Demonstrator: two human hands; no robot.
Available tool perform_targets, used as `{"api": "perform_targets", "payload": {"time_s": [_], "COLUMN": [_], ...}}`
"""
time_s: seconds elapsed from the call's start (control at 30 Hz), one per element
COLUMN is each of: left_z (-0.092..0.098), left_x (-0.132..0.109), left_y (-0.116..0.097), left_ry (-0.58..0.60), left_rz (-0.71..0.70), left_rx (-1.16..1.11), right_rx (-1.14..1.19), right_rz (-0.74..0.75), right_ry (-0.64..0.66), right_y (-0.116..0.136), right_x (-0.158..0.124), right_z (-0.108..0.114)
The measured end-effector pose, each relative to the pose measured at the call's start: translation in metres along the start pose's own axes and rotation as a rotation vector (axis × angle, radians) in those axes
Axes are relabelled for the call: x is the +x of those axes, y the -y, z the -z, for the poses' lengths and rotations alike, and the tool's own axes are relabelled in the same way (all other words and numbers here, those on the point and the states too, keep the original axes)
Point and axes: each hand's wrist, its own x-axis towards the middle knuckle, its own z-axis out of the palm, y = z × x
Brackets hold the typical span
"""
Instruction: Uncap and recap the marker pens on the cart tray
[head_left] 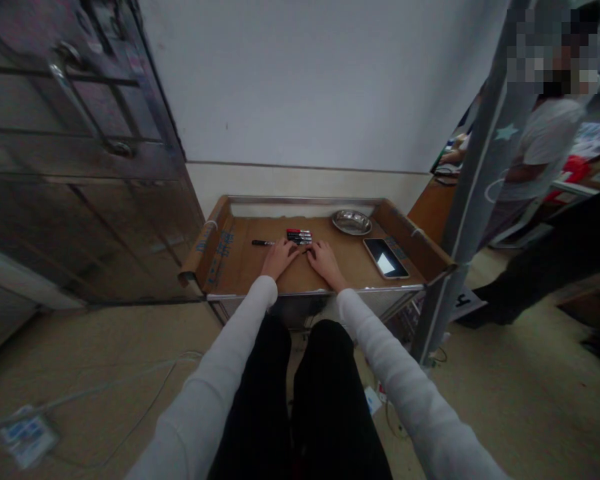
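Several markers lie side by side on a cardboard-lined table top: a red marker [295, 231] at the far side and black markers [300, 237] nearer me. Just in front of this row, my left hand [280, 257] and my right hand [323, 259] face each other with bent fingers. Both sets of fingertips close on a dark marker [306, 251], mostly hidden by the fingers. Another black marker [263, 243] lies apart, left of the row, its right end close to my left hand.
A round metal dish [351, 223] sits at the back right, with a phone [385, 258] in front of it. Raised cardboard sides [414, 233] edge the table. A grey post [473, 193] stands to the right, a person [545, 140] beyond it. A metal door [80, 200] is on the left.
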Motion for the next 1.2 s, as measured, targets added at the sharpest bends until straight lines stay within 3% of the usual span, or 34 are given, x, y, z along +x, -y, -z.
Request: {"api": "perform_targets", "payload": {"time_s": [0.53,1.2], "left_z": [-0.001,-0.006], "left_x": [0.011,0.012], "left_y": [-0.011,-0.006], "left_ry": [0.047,0.025], "left_rz": [0.072,0.055], "left_rx": [-0.029,-0.104], "right_rx": [0.017,0.020], "right_rz": [0.019,-0.004], "right_ry": [-0.038,-0.028], "right_y": [-0.001,-0.001], "right_x": [0.002,0.002], "right_z": [-0.001,-0.001]}}
